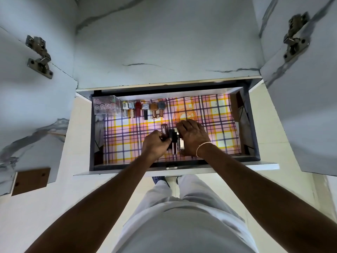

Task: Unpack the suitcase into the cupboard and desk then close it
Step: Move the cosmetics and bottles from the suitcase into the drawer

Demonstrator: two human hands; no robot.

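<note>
- Two open cupboard doors (pixel 310 106) flank a pulled-out drawer (pixel 175 168) lined with plaid paper (pixel 209 114).
- Left hand (pixel 155 146) grips small bottles (pixel 168 136) mid-drawer.
- Right hand (pixel 194 136) rests beside them, fingers spread.

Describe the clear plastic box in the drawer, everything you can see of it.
The clear plastic box is a see-through, hard-looking cube with sharp edges. It sits upright in the far left corner of the open drawer, on the checked liner. Small round pinkish things show blurred inside. A row of small bottles stands just to its right. Neither hand touches it.
</note>
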